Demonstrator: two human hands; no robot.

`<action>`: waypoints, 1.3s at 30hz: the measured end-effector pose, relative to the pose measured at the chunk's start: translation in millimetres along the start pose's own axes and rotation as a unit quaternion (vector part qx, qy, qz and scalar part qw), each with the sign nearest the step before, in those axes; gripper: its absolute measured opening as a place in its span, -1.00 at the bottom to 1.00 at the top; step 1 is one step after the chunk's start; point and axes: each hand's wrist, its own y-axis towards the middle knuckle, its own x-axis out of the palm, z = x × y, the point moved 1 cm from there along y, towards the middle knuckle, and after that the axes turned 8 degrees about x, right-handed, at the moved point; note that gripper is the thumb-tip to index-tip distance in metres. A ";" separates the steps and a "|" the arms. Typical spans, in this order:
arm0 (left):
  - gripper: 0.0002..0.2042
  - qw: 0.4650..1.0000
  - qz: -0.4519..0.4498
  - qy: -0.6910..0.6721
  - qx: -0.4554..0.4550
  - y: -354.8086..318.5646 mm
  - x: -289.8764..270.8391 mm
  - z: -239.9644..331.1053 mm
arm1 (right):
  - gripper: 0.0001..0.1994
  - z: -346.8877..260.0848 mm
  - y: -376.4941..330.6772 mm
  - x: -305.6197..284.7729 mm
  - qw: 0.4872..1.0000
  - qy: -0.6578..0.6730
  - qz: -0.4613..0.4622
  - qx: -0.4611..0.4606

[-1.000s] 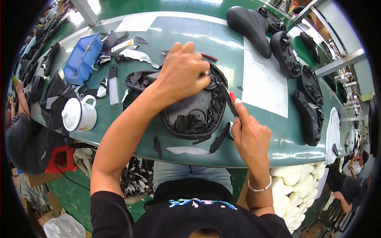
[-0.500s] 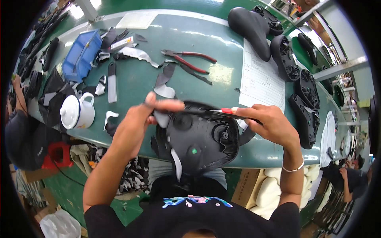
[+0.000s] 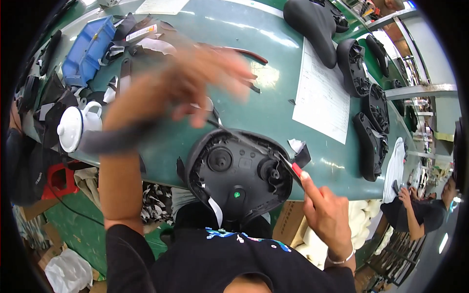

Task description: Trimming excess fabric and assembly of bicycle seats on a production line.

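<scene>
A black bicycle saddle [image 3: 225, 182] lies with its hollow underside up at the near table edge, in front of my body. My right hand [image 3: 326, 215] grips a small red-handled knife [image 3: 297, 169], its blade against the saddle's right rim. Smeared by motion, my left hand [image 3: 198, 80] is raised over the table beyond the saddle's left side. A blurred dark strip [image 3: 122, 137] trails below that wrist; whether the fingers hold it cannot be made out. A white-faced trimming [image 3: 215, 211] hangs at the saddle's lower left. Behind my left hand, red-handled pliers [image 3: 254, 55] are partly hidden.
A white lidded mug [image 3: 73, 128] and a blue bin [image 3: 88, 51] stand at left among dark scraps [image 3: 53, 105]. At right lie a printed sheet [image 3: 322, 97], a finished saddle [image 3: 312, 29] and several upturned saddles [image 3: 369, 146]. Co-workers sit at both sides.
My left hand has left the saddle's far rim and swung up and left, with a dark strip trailing. My right hand and the knife have moved down along the right rim.
</scene>
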 end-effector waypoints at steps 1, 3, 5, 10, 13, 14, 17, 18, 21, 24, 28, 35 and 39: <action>-0.77 0.959 -0.196 -0.197 -0.057 32.8 25.3 18.2 | -0.45 3.1 5.3 -2.8 1.000 -0.005 0.019 -0.001; -0.76 0.973 -0.229 0.007 0.005 36.7 42.8 29.1 | -0.50 6.9 28.2 -8.2 0.998 0.030 0.032 -0.034; -0.87 0.980 -0.136 -0.123 0.081 41.9 47.6 21.9 | -0.52 9.9 53.9 -16.3 0.996 0.065 0.007 -0.059; -0.76 0.837 0.084 -0.518 -0.152 35.0 66.7 20.6 | -0.53 1.9 55.2 -5.8 0.991 0.013 -0.025 -0.134; -0.73 0.705 0.218 -0.643 -0.207 30.4 50.2 11.4 | -0.47 -8.0 24.2 2.2 0.995 -0.021 -0.015 -0.097; -0.73 0.695 0.291 -0.614 -0.234 32.8 41.0 14.5 | -0.45 -9.4 16.2 3.9 0.997 -0.019 0.001 -0.079; -0.74 0.659 0.453 -0.551 -0.237 26.7 17.2 6.0 | -0.40 -14.9 -8.9 17.2 0.999 0.015 0.016 -0.035; -0.75 0.631 0.542 -0.514 -0.212 24.6 10.4 1.9 | -0.40 -17.1 -16.2 22.8 0.999 0.035 0.036 -0.013; -0.77 0.560 0.722 -0.347 -0.212 33.6 -4.8 25.7 | -0.43 -25.4 -32.6 43.2 0.989 0.128 0.072 0.027; -0.73 0.538 0.829 -0.153 -0.020 -14.3 -52.0 0.9 | -0.46 -37.7 -51.7 49.5 0.976 0.195 0.077 0.059; -0.64 0.649 0.750 0.034 -0.126 -12.2 -21.7 32.2 | -0.57 -34.9 -49.0 75.8 0.896 0.402 0.130 0.133; -0.61 0.925 -0.195 -0.172 -0.276 -29.4 62.3 26.3 | -0.63 -18.5 29.6 74.7 0.805 0.581 0.035 0.111; -0.63 0.842 0.120 -0.400 -0.341 -5.0 48.6 -35.8 | -0.71 46.3 98.1 21.9 0.823 0.483 0.270 0.131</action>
